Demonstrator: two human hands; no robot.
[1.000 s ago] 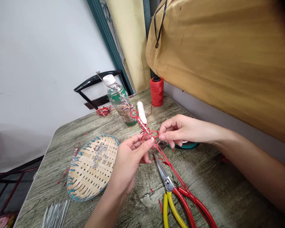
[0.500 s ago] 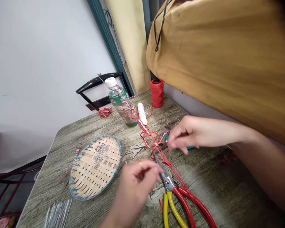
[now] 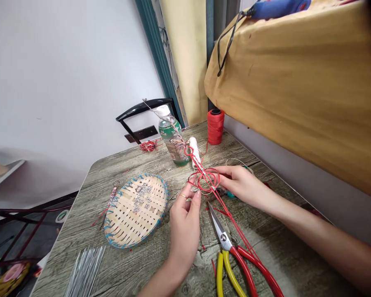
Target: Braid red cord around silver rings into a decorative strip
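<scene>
This is a handicraft corner; home or small workshop, the tight view cannot settle. The bottle (image 3: 170, 130) on the tabletop (image 3: 160, 251) has knotted red cord (image 3: 200, 168) in front, a red thread spool (image 3: 215, 128) to its right, scissors (image 3: 225, 241) well nearer the viewer, a woven tray (image 3: 126, 230) nearer and left, and a chair (image 3: 136, 109) beyond.

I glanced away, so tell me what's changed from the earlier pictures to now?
After letting go of the red cords, the left hand has moved forward to them again; the right hand, drawn off rightward, has come back left. The camera view shifted; the scissors, woven tray and bottle stayed put.
</scene>
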